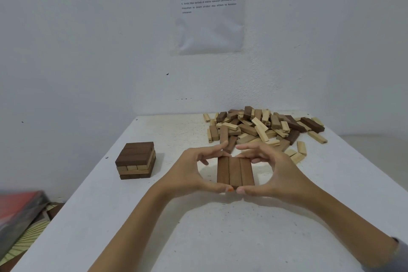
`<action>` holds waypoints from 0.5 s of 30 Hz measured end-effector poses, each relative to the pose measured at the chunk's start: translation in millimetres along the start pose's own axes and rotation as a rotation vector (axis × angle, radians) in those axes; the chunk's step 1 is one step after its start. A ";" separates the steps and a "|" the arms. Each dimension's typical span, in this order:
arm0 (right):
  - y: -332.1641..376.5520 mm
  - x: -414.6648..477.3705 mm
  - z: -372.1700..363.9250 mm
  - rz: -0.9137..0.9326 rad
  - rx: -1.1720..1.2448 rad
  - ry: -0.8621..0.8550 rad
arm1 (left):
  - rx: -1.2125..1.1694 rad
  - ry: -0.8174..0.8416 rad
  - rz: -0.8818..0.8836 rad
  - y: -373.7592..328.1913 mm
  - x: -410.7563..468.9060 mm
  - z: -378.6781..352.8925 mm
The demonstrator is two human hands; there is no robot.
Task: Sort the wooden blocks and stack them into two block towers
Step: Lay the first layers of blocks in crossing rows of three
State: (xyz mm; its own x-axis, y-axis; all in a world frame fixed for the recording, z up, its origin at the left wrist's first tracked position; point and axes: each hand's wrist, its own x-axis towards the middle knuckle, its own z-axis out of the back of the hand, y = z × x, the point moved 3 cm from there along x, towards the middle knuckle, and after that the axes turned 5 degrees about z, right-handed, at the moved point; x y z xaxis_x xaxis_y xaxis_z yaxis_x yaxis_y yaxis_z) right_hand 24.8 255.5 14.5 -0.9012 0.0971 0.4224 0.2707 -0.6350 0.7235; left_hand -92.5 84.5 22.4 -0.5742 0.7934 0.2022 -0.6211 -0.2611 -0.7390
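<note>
Three dark blocks (235,172), frame centre.
My left hand (192,172) and right hand (273,174) pinch them, fingers curled round both ends.

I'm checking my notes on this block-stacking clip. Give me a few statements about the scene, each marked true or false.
1. Three dark blocks lie side by side between the left hand and the right hand. True.
2. The small tower stands to the right of the hands. False: it stands to their left.
3. The small tower has a light top layer. False: its top layer is dark.
4. The loose pile mixes dark and light blocks. True.
5. A printed sheet hangs on the wall. True.
</note>
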 end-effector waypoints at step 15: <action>86.2 78.2 -36.3 0.203 0.013 -0.004 | 0.134 -0.151 -0.101 -6.8 -26.1 119.6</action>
State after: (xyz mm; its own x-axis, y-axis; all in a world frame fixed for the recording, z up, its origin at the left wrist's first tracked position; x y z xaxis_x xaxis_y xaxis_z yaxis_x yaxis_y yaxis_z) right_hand -34.7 180.5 90.1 -0.8263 -0.0292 0.5625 0.4512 -0.6321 0.6300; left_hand -137.0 -0.2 99.0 -0.5726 0.7305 0.3721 -0.7388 -0.2631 -0.6204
